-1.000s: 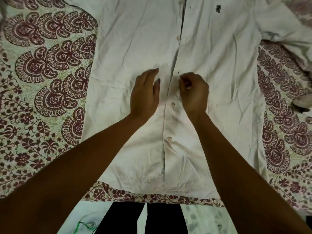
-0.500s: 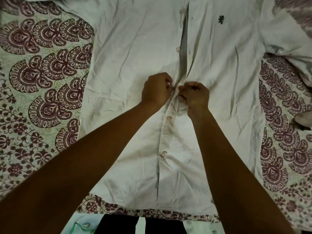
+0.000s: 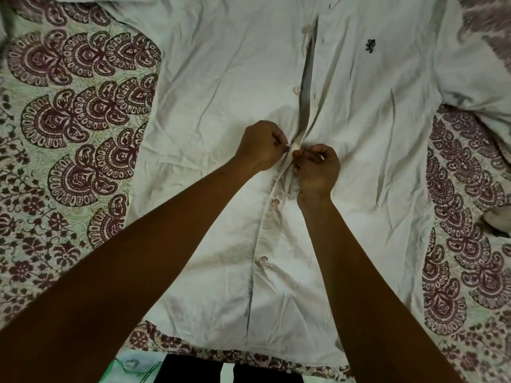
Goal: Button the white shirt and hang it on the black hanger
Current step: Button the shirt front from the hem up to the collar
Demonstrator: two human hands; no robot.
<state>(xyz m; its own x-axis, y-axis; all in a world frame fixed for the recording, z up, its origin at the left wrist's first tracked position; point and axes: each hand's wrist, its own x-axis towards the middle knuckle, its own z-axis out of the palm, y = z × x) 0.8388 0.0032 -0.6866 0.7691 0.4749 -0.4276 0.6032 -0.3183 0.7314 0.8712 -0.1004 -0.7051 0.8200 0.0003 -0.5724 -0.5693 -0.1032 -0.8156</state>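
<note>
Since the earlier frames, both hands are sitting closer together at the front opening, the left having curled from a flat press into a pinch.

Item: wrinkled white cotton shirt (image 3: 207, 111), lying face up and spread flat on a cream bedsheet printed with maroon paisley fans (image 3: 72, 128). Collar end is pointing toward 12 o'clock, hem toward 6 o'clock.

Left hand (image 3: 261, 146): curled closed, fingertips pinching the left front edge at the placket, just to the 9 o'clock side of the gap.

Right hand (image 3: 318, 170): curled closed, thumb and forefinger gripping the overlapping right front edge, just to the 3 o'clock side. The two hands are nearly touching; the button between them is hidden, so whether it is passing through its hole is unclear.

Fastened: two small pale round buttons, one (image 3: 275, 202) just toward 6 o'clock of the hands, one (image 3: 263, 261) further toward the hem.

Unfastened: two buttons toward 12 o'clock, the nearer (image 3: 296, 90) and the farther (image 3: 306, 29), sitting beside a dark open slit (image 3: 306, 87) that is gaping between the fronts.

Mark: small dark embroidered chest logo (image 3: 370, 46), at about 1 o'clock from the hands.
</note>
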